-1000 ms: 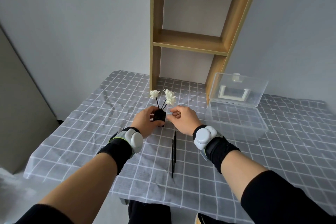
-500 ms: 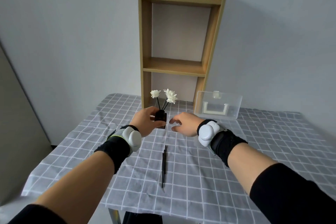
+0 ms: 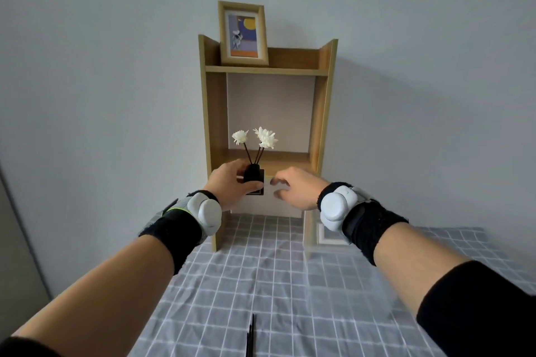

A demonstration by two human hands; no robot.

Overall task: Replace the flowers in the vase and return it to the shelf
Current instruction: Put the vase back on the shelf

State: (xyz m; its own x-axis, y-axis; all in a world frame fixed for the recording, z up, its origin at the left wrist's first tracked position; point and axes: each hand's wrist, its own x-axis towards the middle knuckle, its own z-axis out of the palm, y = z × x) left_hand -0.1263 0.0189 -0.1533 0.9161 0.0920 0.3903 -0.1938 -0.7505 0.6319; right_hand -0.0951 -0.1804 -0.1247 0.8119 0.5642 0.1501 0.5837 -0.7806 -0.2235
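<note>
A small black vase (image 3: 254,180) holds white flowers (image 3: 264,138) on dark stems. My left hand (image 3: 229,185) grips the vase from its left side and holds it in the air, level with the front edge of the middle board of the wooden shelf (image 3: 214,113). My right hand (image 3: 295,187) hovers just right of the vase, fingers curled and apart, touching nothing. Thin black stems (image 3: 250,336) lie on the checked tablecloth (image 3: 261,275) near the bottom edge of the view.
A framed picture (image 3: 243,33) stands on the shelf's top board. A clear plastic box (image 3: 322,236) sits on the table right of the shelf, partly hidden by my right wrist. A grey wall is behind everything.
My left hand has lifted the vase off the table up to the middle shelf board. My right hand has let go of it and risen alongside. The view has tilted upward.
</note>
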